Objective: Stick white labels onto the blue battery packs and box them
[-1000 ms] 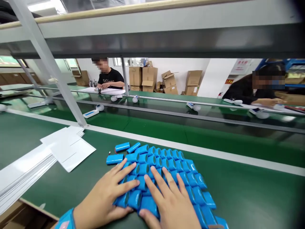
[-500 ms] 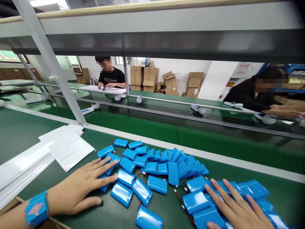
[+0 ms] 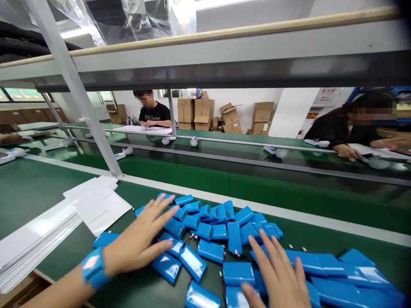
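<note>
While cartons (image 3: 204, 110) stand beyond the green bench (image 3: 32, 184), left grip (image 3: 141, 239) and right grip (image 3: 282, 282) splay wide.

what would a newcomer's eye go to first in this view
Probably the bright blue packs strewn across the near part of the green table, with the person's left hand and right hand open over them. Next might come the white sheets piled at the left, then two co-workers seated beyond, one left of centre, one far right.
</note>
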`<state>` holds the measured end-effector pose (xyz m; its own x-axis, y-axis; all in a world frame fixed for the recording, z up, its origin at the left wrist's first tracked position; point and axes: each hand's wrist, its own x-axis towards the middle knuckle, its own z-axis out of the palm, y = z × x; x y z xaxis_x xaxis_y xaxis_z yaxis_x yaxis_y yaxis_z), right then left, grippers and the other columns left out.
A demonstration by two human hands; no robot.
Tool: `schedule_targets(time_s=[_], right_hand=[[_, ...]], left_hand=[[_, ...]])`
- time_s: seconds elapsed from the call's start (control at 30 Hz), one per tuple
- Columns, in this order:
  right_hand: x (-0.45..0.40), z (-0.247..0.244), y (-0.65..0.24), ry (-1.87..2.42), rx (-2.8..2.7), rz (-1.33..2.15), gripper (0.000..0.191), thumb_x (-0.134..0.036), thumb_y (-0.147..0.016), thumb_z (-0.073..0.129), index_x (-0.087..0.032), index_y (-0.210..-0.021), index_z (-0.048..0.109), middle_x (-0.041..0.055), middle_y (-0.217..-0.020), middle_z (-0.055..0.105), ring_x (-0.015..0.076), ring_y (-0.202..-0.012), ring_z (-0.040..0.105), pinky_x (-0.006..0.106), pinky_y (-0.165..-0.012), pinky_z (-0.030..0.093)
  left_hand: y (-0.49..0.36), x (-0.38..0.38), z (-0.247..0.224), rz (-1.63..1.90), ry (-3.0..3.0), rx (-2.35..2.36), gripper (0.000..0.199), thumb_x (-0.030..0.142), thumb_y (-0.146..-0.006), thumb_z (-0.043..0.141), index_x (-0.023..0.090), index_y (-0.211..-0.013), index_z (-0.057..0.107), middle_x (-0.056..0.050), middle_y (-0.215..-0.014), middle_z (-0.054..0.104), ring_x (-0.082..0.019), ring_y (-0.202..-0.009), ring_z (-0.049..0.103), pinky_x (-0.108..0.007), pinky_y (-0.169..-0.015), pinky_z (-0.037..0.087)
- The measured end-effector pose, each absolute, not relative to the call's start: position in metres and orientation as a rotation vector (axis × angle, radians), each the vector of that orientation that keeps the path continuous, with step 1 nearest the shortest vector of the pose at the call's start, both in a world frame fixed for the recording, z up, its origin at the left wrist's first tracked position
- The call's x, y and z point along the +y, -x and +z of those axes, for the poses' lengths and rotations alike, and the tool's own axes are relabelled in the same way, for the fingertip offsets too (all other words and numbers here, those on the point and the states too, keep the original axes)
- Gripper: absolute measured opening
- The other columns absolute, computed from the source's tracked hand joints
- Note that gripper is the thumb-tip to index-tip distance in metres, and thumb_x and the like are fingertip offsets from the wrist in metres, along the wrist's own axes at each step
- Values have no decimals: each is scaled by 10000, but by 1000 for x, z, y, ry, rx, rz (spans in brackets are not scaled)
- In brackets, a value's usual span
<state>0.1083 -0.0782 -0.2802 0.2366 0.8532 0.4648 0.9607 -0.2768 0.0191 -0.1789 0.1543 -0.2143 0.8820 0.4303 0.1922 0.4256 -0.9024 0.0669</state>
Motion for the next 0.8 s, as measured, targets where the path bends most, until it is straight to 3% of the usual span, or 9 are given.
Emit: schedule_targets(time_s=[0.07,0.1,0.2,0.27,0.33,0.5,0.67,0.8], right_hand=[[-48,-254,-108,2304,-1682,-462,589,-537,-1002,318,-345,-1559,316,7,-1648,186,382,-1505,204,712,-1141,247],[-32,-242,-109,2361,-1753,-309,564,-523,-1015,299,-355,-1552,332,-21,-1654,156,380,-1515,162,694,-1164,205],[2,-224,-123,2374,-1878,-147,550,-496,-1017,341,-317,-1535,380,-7,-1596,352,367,-1462,317,633,-1163,273],[6,-223,-140,2414,-1879,-107,520,-472,-1005,382,-293,-1485,475,22,-1512,493,367,-1432,367,634,-1146,292],[-4,-225,-159,2485,-1833,-64,488,-472,-992,403,-316,-1433,544,33,-1481,532,393,-1447,332,656,-1123,291],[-29,-228,-171,2646,-1692,120,624,-598,-969,368,-302,-1516,408,95,-1568,397,497,-1485,121,790,-1100,95],[-16,-227,-142,2540,-1708,350,804,-713,-939,353,-238,-1576,233,200,-1630,157,423,-1494,116,663,-1174,157],[-39,-222,-147,2474,-1666,319,716,-711,-971,249,-315,-1567,284,77,-1648,202,318,-1516,143,535,-1215,194]], left_hand=[[123,147,-209,244,-2985,533,714,584,-998,439,361,-1601,128,-56,-1689,81,-399,-1530,141,-635,-1211,221],[96,146,-209,195,-2971,449,677,593,-1002,420,363,-1593,185,-69,-1682,134,-396,-1522,186,-635,-1208,228],[34,150,-214,163,-2969,369,604,568,-1019,372,296,-1557,339,-155,-1618,308,-402,-1454,345,-628,-1158,321],[15,154,-217,167,-2985,342,638,591,-1008,375,274,-1560,334,-200,-1607,306,-427,-1423,385,-644,-1115,361],[12,157,-218,134,-2997,262,702,658,-969,418,317,-1570,299,-194,-1634,241,-452,-1423,378,-679,-1102,347],[36,163,-216,-15,-2984,109,891,796,-861,483,346,-1586,224,-179,-1668,47,-494,-1483,217,-755,-1131,183],[33,157,-216,-113,-3041,419,949,823,-811,532,387,-1582,193,-181,-1665,102,-499,-1470,251,-767,-1119,189],[39,158,-210,-151,-3047,389,928,819,-829,505,372,-1581,197,-183,-1657,136,-481,-1475,255,-764,-1122,186]])
